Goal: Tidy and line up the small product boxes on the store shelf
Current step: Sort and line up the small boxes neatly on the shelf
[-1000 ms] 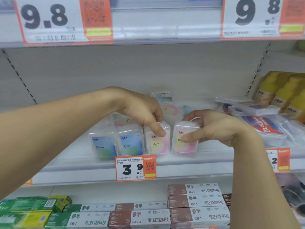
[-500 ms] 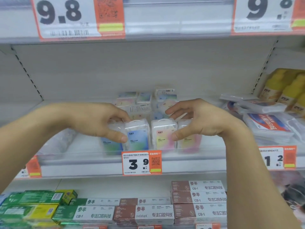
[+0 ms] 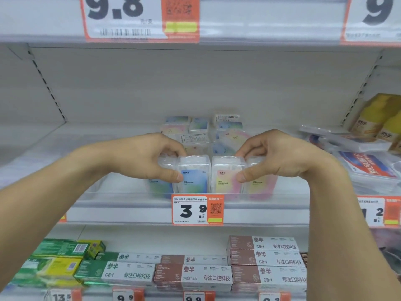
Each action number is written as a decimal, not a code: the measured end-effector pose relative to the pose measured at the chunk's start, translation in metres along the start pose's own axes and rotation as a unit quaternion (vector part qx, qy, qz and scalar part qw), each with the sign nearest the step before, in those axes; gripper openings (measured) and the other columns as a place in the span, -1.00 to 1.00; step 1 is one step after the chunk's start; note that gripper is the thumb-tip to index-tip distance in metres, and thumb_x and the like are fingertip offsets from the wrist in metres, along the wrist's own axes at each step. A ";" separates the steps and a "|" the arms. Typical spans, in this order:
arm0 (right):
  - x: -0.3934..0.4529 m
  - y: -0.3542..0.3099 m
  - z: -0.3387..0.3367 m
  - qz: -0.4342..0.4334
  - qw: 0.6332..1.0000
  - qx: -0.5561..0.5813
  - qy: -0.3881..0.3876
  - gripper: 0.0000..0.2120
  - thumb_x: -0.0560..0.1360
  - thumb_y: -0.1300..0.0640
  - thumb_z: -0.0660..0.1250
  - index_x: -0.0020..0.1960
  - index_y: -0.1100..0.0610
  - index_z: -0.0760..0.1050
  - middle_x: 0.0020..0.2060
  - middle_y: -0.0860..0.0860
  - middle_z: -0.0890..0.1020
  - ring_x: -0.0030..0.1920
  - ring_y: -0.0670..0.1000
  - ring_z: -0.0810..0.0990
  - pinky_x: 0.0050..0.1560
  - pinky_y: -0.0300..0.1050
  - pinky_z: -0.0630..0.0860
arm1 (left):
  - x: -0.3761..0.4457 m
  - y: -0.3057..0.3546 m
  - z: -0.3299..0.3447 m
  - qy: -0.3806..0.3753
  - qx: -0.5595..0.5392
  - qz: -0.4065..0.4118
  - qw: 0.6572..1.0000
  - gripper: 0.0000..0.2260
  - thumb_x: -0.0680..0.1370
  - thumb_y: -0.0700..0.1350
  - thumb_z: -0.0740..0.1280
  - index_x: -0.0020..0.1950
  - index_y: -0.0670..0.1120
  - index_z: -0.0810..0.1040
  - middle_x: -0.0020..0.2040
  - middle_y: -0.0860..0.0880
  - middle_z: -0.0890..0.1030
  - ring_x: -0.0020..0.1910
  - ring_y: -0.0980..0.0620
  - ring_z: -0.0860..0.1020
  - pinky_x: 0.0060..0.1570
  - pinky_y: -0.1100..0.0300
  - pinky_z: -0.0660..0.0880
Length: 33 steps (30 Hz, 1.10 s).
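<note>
On the shelf, both hands pinch clear (pastel-labelled) boxes from either side.

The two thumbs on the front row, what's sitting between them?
In the head view, the fronts of two upright clear boxes: the blue box by the left hand and the pink-yellow box by the right hand.
</note>
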State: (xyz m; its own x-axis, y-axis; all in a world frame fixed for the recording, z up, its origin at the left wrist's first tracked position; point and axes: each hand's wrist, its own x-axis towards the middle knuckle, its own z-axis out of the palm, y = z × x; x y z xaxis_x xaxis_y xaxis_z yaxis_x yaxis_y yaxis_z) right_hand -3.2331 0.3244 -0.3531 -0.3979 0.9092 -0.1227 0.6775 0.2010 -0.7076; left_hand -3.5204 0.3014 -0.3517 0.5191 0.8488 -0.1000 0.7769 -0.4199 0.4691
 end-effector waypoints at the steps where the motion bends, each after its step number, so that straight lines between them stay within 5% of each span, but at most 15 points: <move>1: 0.000 0.000 0.000 0.002 1.000 -0.002 0.001 -0.65 0.16 0.04 0.68 -0.10 -0.03 0.67 -0.18 -0.20 0.68 0.00 -0.30 0.61 -0.06 -0.37 0.45 | 0.000 0.001 0.000 -0.001 -0.003 0.002 1.000 -0.81 0.46 0.07 0.47 0.05 0.11 0.61 0.05 0.25 0.65 0.12 0.26 0.56 0.27 0.10 0.43; 7: -0.001 0.004 -0.006 0.006 1.000 0.009 -0.008 -0.61 0.14 0.05 0.69 -0.06 -0.06 0.69 -0.08 -0.17 0.67 0.01 -0.33 0.57 0.00 -0.32 0.44 | 0.001 0.002 0.000 -0.008 -0.010 0.003 1.000 -0.81 0.46 0.03 0.47 0.05 0.09 0.61 0.04 0.25 0.65 0.10 0.29 0.56 0.26 0.20 0.42; 13: 0.001 0.010 -0.004 0.028 0.999 -0.001 -0.025 -0.62 0.15 0.03 0.69 -0.07 -0.04 0.68 -0.02 -0.14 0.70 0.13 -0.10 0.60 0.21 -0.13 0.47 | 0.002 -0.002 0.001 0.001 -0.002 -0.006 1.000 -0.76 0.44 0.13 0.44 0.07 0.11 0.61 0.05 0.27 0.64 0.10 0.30 0.56 0.30 0.14 0.42; 19: 0.000 0.006 -0.001 0.031 0.999 -0.001 -0.020 -0.66 0.18 0.02 0.67 -0.10 -0.01 0.66 -0.07 -0.19 0.66 0.08 -0.23 0.57 0.08 -0.26 0.46 | 0.001 -0.004 0.000 -0.009 0.001 -0.006 1.000 -0.71 0.42 0.22 0.43 0.07 0.13 0.61 0.06 0.25 0.64 0.12 0.23 0.58 0.26 0.05 0.45; 33: 0.000 0.006 0.000 0.017 1.000 -0.016 -0.020 -0.68 0.22 -0.01 0.65 -0.08 -0.02 0.65 -0.10 -0.22 0.65 0.06 -0.27 0.56 0.02 -0.34 0.40 | 0.001 -0.004 -0.001 -0.015 -0.027 -0.001 1.000 -0.82 0.47 0.07 0.46 0.05 0.13 0.61 0.06 0.24 0.64 0.13 0.23 0.57 0.30 0.08 0.42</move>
State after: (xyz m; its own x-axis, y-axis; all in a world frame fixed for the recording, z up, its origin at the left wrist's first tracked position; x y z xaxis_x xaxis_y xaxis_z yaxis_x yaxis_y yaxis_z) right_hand -3.2288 0.3253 -0.3574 -0.3979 0.9008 -0.1738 0.7100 0.1824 -0.6801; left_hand -3.5231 0.3038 -0.3529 0.5290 0.8391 -0.1270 0.7581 -0.4000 0.5150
